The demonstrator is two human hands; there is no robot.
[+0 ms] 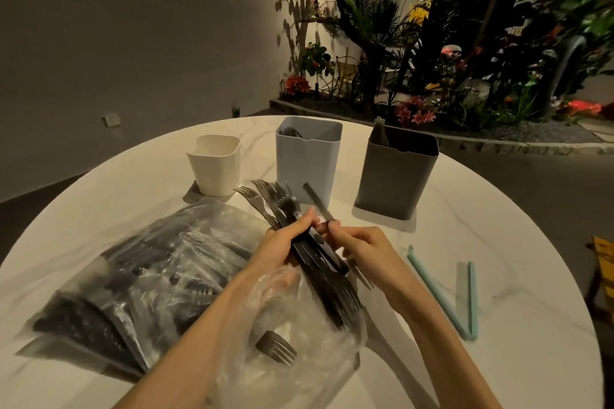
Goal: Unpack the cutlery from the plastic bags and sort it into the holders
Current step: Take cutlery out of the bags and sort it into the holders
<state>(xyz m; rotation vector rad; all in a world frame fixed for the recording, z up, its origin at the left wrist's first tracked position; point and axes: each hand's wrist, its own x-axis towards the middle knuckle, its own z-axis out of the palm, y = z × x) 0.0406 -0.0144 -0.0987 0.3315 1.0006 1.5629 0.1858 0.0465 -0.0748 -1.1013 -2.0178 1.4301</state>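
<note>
My left hand (285, 242) grips a bundle of dark plastic forks (319, 259) above the round white table (498, 292), tines pointing both ways. My right hand (360, 247) pinches a single dark piece of cutlery (317, 201) whose handle sticks up toward the holders. An open clear plastic bag (299, 352) lies under my arms with one fork (275, 345) inside. A bigger clear bag full of dark cutlery (133, 282) lies to the left. Three holders stand at the back: a small cream one (216, 166), a light blue one (307, 159) holding some forks, and a dark grey one (395, 176).
Two teal bag-sealing clips (445, 299) lie on the table at the right. A yellow object (603, 252) shows past the table's right edge. Beyond the table are a grey wall and a bed of plants and flowers (432, 60).
</note>
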